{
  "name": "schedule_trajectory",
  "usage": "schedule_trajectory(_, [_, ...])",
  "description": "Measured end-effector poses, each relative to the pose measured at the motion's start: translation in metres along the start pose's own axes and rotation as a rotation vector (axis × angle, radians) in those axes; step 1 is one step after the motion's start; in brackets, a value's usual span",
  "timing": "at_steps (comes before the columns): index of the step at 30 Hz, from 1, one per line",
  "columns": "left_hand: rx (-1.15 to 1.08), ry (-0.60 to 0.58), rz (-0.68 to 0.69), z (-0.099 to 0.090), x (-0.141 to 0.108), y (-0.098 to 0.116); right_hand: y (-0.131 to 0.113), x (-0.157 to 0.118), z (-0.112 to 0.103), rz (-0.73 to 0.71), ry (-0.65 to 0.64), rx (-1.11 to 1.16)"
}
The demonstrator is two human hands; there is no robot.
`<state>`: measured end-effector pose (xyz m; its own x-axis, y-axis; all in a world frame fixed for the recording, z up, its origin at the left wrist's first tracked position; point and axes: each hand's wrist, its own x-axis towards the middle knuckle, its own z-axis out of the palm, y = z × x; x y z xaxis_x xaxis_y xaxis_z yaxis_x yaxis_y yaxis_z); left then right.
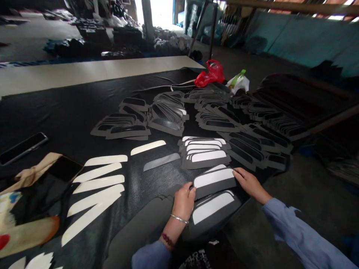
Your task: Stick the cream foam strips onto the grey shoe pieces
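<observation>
Grey panel (215, 188) bears a white strip (214, 177); the left hand (183, 201) clamps its fingers on one end; the right hand (249, 183) on the other.

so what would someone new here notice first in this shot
Probably the bright red bag near the far edge of the black tabletop. Then the cream strips, left of centre, and the white-faced dark piece held by left hand and right hand, lower right of centre.

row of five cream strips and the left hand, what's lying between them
Between the left hand and the cream strips, the head view shows overlapping plain dark grey pieces by the hand, then bare black sheet.
</observation>
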<state>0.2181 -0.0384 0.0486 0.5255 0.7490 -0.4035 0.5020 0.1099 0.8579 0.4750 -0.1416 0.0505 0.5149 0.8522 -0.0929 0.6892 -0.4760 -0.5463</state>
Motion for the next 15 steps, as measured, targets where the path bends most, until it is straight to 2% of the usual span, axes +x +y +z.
schedule_trajectory(4, [0.232,0.01,0.012,0.007,0.007,0.009,0.026,0.018,-0.003,-0.075,0.004,-0.156])
schedule_trajectory(7, [0.418,0.079,0.079,-0.003,-0.008,-0.006,0.023,0.027,-0.001,-0.205,0.114,-0.383])
schedule_trajectory(9, [0.572,0.194,0.179,-0.016,-0.025,-0.028,0.002,0.034,0.004,-0.319,0.127,-0.429])
schedule_trajectory(12, [0.748,0.439,0.309,-0.041,-0.056,-0.068,-0.049,0.045,0.023,-0.535,-0.034,-0.335])
schedule_trajectory(13, [0.813,0.505,0.294,-0.049,-0.066,-0.081,-0.069,0.048,0.032,-0.6,-0.1,-0.313])
schedule_trajectory(15, [0.927,0.557,0.214,-0.064,-0.084,-0.103,-0.105,0.05,0.05,-0.698,-0.223,-0.293])
